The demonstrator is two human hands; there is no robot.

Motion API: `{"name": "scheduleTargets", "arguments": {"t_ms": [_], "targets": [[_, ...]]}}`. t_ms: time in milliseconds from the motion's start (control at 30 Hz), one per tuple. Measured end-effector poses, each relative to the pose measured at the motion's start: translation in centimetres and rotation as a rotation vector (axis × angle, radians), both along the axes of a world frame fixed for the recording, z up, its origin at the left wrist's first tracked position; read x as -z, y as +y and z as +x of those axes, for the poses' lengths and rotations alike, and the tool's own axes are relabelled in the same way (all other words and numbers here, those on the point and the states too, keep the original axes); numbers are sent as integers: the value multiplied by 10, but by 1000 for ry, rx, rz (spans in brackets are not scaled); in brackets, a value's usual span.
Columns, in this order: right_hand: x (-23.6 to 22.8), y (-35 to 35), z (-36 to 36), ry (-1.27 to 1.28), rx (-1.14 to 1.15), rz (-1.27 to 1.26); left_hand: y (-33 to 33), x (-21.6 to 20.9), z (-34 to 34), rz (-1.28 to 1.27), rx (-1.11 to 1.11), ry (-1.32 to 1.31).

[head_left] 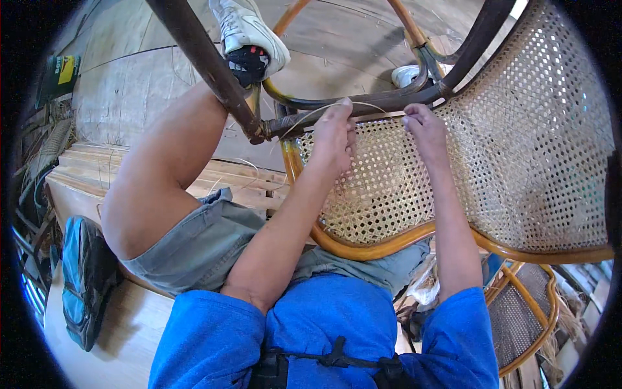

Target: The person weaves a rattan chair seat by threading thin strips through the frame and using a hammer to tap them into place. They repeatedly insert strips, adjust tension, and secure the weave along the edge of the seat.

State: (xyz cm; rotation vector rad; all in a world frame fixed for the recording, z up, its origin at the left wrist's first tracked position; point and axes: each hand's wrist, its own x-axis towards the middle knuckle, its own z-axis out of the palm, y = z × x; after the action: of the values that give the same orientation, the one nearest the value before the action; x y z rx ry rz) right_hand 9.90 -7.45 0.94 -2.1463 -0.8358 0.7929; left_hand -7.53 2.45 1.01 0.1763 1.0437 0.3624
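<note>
A rattan chair frame with a woven cane panel (382, 188) lies tilted across my lap. Along its dark pole (382, 102), a thin pale cane strand (304, 118) bows up in a loose arc. My left hand (335, 137) is closed by the panel's edge, its thumb on the strand and its other fingers curled against the weave. Farther right, my right hand (427, 131) pinches its fingertips together at the same edge, near the strand's right end. Whatever sits between those fingertips is too small to make out.
A second cane panel (531, 142) curves up on the right. Another rattan piece (518, 318) stands at the lower right. A blue-grey backpack (81, 285) lies left, beside stacked wooden boards (91, 165). My raised bare leg and white shoe (253, 32) are beside the dark frame post (207, 65).
</note>
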Motion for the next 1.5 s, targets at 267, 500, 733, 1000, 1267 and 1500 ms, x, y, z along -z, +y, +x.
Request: {"name": "scheduleTargets", "arguments": {"t_ms": [267, 500, 733, 1000, 1267, 1500], "targets": [[21, 7, 8, -204, -215, -97, 11, 7, 2, 228, -15, 126], [27, 6, 5, -277, -234, -65, 11, 7, 4, 265, 2, 152], [28, 7, 0, -360, -303, -74, 10, 9, 2, 265, -14, 140], [25, 10, -11, -490, -237, -79, 6, 0, -2, 385, 51, 129], [36, 3, -8, -643, -339, -11, -9, -27, -6, 574, 213, 138], [40, 0, 1, -634, -498, 74, -15, -20, -5, 609, 193, 108]]}}
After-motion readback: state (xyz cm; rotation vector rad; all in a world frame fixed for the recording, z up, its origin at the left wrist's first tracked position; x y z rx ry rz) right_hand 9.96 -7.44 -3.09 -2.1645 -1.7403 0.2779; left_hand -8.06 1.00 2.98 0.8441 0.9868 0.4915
